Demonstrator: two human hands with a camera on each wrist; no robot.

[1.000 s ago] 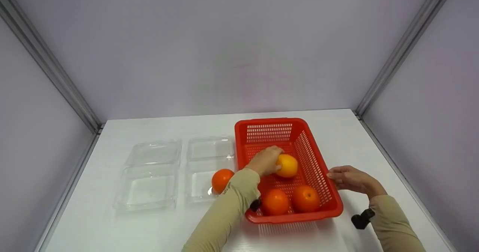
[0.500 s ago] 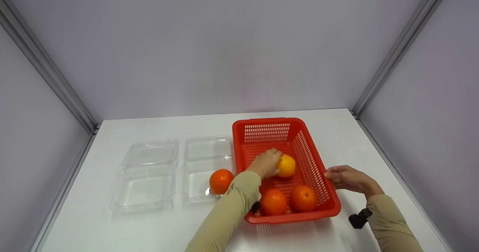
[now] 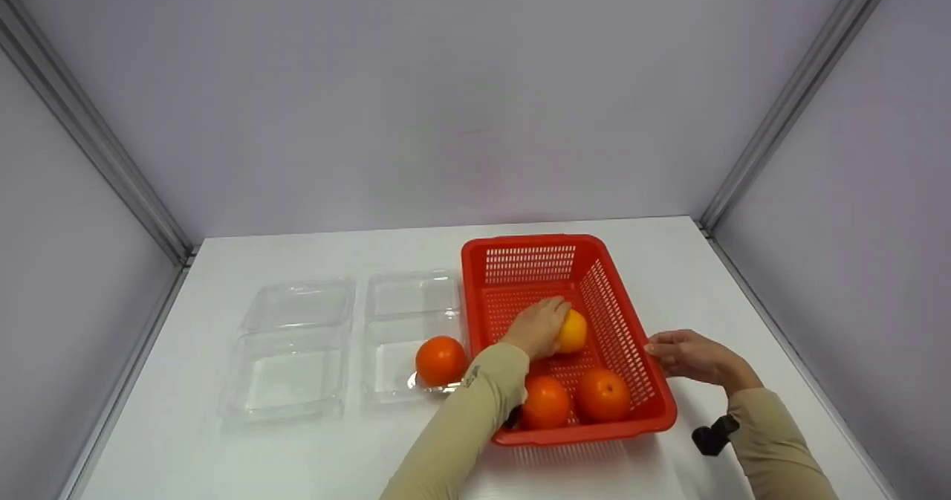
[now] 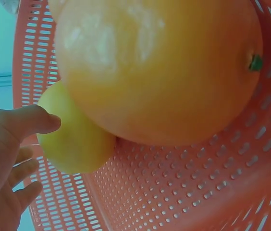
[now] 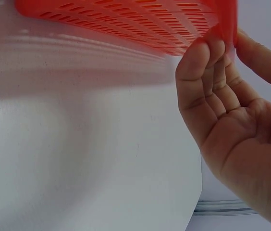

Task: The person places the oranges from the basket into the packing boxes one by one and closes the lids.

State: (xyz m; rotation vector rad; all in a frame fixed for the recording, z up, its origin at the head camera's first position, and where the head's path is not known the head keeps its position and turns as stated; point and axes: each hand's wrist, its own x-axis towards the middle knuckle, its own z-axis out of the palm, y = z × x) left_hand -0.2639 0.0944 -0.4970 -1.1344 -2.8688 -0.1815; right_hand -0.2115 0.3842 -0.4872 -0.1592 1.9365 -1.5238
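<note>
**On the white table: left hand on a yellow fruit inside the red basket, right hand at the basket's rim**

Inside the red basket (image 3: pixel 628 336), on the right half of the white table (image 3: pixel 312 455), I am watching the left hand (image 3: pixel 540 327) closing over the yellow fruit (image 3: pixel 573 331). Its fingers are curling across the top and left side of that fruit, and in the left wrist view the thumb (image 4: pixel 27 120) is touching the fruit's pale skin (image 4: pixel 75 144); the fruit is sitting on the basket floor near the middle, toward the right wall, and I cannot tell whether it is lifting clear of the floor. Two oranges are lying side by side at the near end of the basket, the left one (image 3: pixel 544 402) just beside the beige sleeve (image 3: pixel 461 426) and the right one (image 3: pixel 603 394) near the right wall. One of them is filling most of the left wrist view.

The right hand (image 3: pixel 689 356) is resting at the outside of the basket's right wall. In the right wrist view its bent fingers (image 5: pixel 207 62) and thumb are pinching the rim between them.

Left of the basket, two clear clamshell boxes are lying open on the table. The nearer box (image 3: pixel 409 314) is holding a third orange (image 3: pixel 440 360) in its near tray; the farther box (image 3: pixel 297 344) is lying just beside it.
</note>
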